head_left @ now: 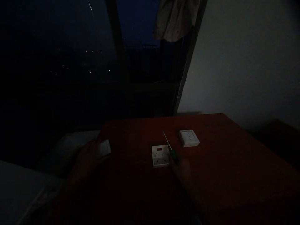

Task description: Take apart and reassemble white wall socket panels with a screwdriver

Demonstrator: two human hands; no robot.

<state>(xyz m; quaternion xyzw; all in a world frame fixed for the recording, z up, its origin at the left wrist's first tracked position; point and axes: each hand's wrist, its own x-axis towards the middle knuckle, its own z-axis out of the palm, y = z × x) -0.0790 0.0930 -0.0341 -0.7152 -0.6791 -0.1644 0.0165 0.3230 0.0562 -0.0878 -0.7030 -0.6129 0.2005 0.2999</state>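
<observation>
The room is very dark. My left hand (87, 157) is closed around a small white plate-like part (103, 148) at the left edge of a reddish-brown table (222, 162). My right hand (181, 170) grips the green handle of a screwdriver (170, 149) whose thin shaft points away from me. Just left of that hand lies a white square socket module (160, 155), face up. A second white wall socket (188, 137) rests further back and to the right.
A dark window (93, 62) with distant lights fills the back left. Cloth (175, 18) hangs at the top. A pale wall (246, 62) stands to the right. Something pale and soft (58, 150) lies left of the table.
</observation>
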